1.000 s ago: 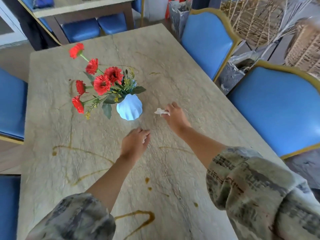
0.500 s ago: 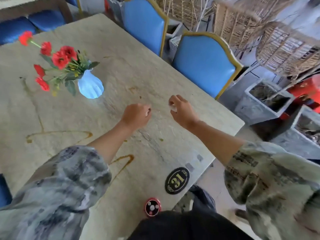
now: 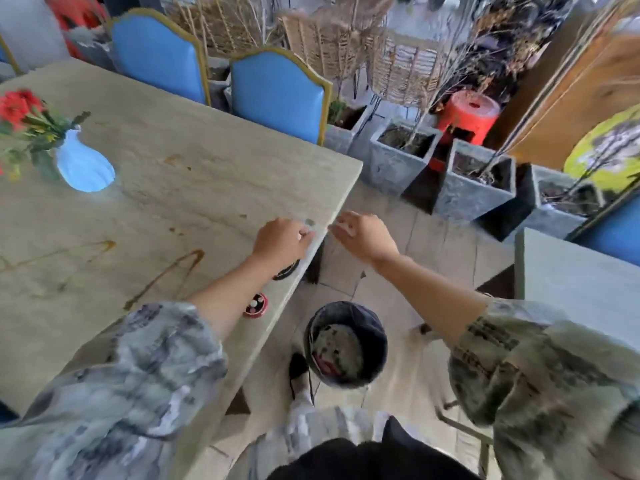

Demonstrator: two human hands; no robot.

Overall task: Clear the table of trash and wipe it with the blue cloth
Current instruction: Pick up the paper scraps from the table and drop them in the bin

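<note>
We see a dark bin (image 3: 346, 344) on the floor at 6 o'clock. Left hand (image 3: 282, 242) clenched at the counter (image 3: 194, 188) edge, contents unclear; right hand (image 3: 367, 235) past the edge, grip unclear. Blue vase (image 3: 85, 166) at 10 o'clock.

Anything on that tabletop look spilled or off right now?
Yes: brown sauce-like streaks and small drips mark the table between the vase and the near edge, unwiped. No blue cloth is in view.
</note>
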